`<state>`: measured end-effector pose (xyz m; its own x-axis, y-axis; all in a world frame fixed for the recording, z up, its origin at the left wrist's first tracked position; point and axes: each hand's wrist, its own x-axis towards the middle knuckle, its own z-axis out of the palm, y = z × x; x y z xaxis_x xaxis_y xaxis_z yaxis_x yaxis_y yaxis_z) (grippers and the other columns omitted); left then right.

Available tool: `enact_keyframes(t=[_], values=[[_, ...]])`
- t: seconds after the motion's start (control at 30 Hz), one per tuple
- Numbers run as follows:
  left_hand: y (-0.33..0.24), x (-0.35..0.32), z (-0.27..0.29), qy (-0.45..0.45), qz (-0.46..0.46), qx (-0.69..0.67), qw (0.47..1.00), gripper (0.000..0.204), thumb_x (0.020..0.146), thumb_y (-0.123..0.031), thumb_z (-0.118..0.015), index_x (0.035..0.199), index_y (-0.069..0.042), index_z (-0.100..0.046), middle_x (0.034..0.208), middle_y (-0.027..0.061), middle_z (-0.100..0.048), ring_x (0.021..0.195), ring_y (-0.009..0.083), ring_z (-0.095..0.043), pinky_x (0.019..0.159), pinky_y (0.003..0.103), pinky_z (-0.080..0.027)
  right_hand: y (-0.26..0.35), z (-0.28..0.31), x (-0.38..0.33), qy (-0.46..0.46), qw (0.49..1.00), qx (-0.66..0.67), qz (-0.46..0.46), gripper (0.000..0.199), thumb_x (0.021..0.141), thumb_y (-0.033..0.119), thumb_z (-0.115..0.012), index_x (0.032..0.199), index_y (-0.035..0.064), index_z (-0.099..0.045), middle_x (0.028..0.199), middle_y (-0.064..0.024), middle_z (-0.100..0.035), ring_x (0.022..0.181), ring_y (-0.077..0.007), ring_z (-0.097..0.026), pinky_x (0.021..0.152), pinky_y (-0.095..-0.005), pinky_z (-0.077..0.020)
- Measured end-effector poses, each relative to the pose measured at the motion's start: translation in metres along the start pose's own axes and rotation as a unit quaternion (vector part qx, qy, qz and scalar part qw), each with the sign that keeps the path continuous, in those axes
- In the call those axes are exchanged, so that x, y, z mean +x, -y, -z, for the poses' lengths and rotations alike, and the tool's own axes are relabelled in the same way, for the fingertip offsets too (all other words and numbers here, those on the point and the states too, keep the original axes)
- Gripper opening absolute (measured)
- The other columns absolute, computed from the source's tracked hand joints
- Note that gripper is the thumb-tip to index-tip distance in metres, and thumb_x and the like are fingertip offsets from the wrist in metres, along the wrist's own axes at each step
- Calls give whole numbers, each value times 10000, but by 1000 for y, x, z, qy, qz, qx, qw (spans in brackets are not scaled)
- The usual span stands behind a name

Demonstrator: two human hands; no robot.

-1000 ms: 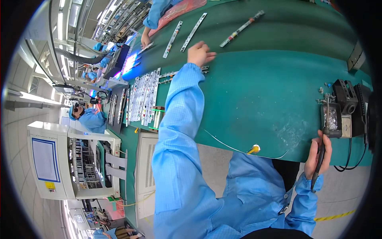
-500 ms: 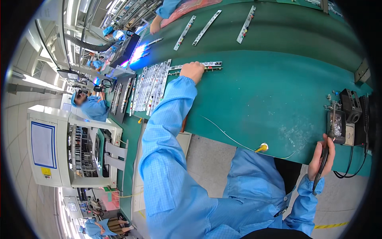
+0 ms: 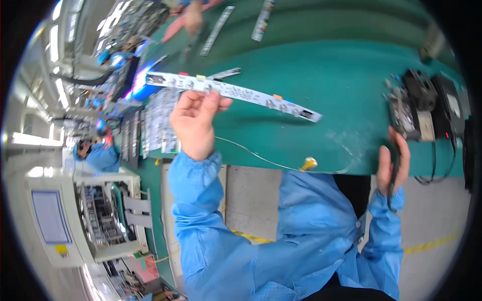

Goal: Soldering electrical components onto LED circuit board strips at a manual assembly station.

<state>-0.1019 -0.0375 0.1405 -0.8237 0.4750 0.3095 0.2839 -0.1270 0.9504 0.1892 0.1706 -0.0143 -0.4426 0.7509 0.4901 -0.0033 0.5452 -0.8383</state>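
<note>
My left hand [image 3: 197,123] pinches a long white circuit board strip [image 3: 246,94] between thumb and fingers. The strip is raised over the green bench mat, tilted with its right end lower, and carries small dark, red, yellow and orange parts. At the right, my right hand [image 3: 399,163] is closed around a dark soldering iron [image 3: 394,173]. The iron's front end reaches the small tray of metal wool [image 3: 403,115] beside its stand; its tip cannot be made out. Another board strip [image 3: 228,73] lies behind the held one, partly hidden by it.
Many board strips [image 3: 161,120] lie side by side at the left. Farther back, strips [image 3: 217,31] rest on a dark green belt, near another person's blurred hand [image 3: 193,19]. A black soldering station [image 3: 447,103] stands right. A thin wire with a yellow clip [image 3: 309,163] crosses the mat's front.
My left hand has picked up a board strip from the bench and brought it nearer to me. My right hand still holds the soldering iron. The whole view has shifted.
</note>
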Motion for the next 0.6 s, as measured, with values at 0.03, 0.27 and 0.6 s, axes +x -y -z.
enact_keyframes(t=[0.03, 0.27, 0.6], values=[[17, -11, -13, 7, 33, -51, 998, 84, 875, -23, -629, 911, 30, -573, 839, 127, -669, 704, 179, -667, 668, 270, -537, 3, 0, 5, 28, 999, -28, 35, 422, 884, 12, -556, 1292, -16, -450, 1277, -216, -538, 1190, -277, -520, 1031, -390, -371], [88, -65, -79, 56, 178, -190, 964, 131, 909, -51, -587, 998, 41, -557, 904, 150, -672, 779, 190, -669, 712, 304, -554, 9, -1, 18, 100, 989, -59, 94, 426, 691, -99, -673, 1098, -5, -591, 1006, -167, -651, 837, -265, -634, 752, -345, -497], [67, -124, -90, 225, -129, 237, 936, 171, 709, -3, -712, 873, -21, -665, 798, 93, -645, 648, 201, -611, 569, 289, -485, 9, -4, 23, 73, 968, -149, 188, 331, 648, -143, -600, 947, 0, -618, 845, -154, -647, 787, -336, -638, 759, -425, -490]])
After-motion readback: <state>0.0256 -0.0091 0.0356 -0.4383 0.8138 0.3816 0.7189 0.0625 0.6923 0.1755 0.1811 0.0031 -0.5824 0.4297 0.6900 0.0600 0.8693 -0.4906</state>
